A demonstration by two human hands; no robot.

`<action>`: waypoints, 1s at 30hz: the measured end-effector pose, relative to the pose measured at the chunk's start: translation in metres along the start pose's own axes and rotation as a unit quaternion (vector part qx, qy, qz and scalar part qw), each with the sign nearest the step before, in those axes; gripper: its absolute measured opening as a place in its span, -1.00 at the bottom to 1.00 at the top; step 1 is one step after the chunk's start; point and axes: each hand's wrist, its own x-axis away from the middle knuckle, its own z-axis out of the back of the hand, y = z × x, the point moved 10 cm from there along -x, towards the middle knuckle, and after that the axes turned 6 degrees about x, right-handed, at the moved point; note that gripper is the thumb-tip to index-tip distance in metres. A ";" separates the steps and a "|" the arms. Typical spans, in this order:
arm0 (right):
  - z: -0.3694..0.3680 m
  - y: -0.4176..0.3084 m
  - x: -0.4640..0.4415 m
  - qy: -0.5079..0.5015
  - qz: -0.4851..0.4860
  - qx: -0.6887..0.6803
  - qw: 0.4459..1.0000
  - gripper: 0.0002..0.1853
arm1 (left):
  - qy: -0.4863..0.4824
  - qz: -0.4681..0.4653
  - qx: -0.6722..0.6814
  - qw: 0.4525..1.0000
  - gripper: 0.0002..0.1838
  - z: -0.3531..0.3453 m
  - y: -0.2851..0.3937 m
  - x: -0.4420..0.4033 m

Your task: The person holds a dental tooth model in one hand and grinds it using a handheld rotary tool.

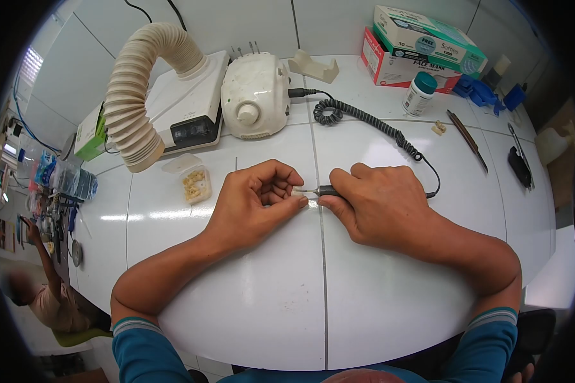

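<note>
My right hand (386, 204) is closed around a dark rotary handpiece (328, 191), whose thin metal bit points left. Between the thumb and fingertips of my left hand (255, 198) is a small whitish tooth-like piece (296, 191), partly hidden by the fingers. The bit's tip meets or nearly meets this piece; I cannot tell which. A coiled black cord (370, 126) runs from the handpiece to a white control unit (255, 99) with a round knob. Left of my left hand, a small clear box (208, 193) with its lid up holds several yellowish tooth-like pieces (195, 184).
A ribbed suction hose (122, 105) arches from a white box unit (172, 118). Behind to the right stand face mask boxes (421, 48) and a green-capped bottle (420, 94). A brown pointed tool (467, 140) lies far right. Another person (48, 293) sits at the left.
</note>
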 end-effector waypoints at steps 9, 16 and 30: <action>0.001 0.000 0.000 -0.008 -0.003 0.009 1.000 -0.55 | -0.003 -0.003 -0.006 1.000 -0.74 0.000 0.002 0.001; -0.001 0.001 -0.001 -0.026 -0.008 0.007 1.000 -0.55 | -0.005 0.002 -0.007 1.000 -0.74 0.000 0.002 0.001; -0.001 0.001 -0.001 -0.022 -0.009 0.003 1.000 -0.55 | -0.006 0.006 0.007 1.000 -0.72 0.000 0.000 0.001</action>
